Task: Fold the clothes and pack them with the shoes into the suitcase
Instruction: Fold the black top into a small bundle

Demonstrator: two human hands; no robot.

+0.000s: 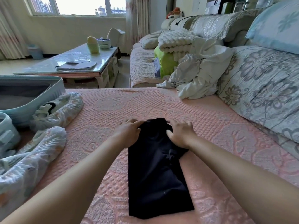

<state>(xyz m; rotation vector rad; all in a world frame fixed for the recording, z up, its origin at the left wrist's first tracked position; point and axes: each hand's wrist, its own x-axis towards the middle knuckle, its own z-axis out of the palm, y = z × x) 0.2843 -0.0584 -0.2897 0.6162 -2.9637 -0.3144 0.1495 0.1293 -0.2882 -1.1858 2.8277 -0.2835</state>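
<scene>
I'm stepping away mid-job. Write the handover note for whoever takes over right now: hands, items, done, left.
Left hand: pinches the far left corner of the black garment.
Right hand: thumb on the far right corner; whether it has a grip is unclear.
Done: black garment lies as a narrow, partly folded strip on the pink bedspread.
Suitcase open at left; no clothes show in the part visible. Covered shoes lie beside it. White garment sits crumpled against the sofa back.
Left: finish this fold, fold the white garment, pack everything.
</scene>
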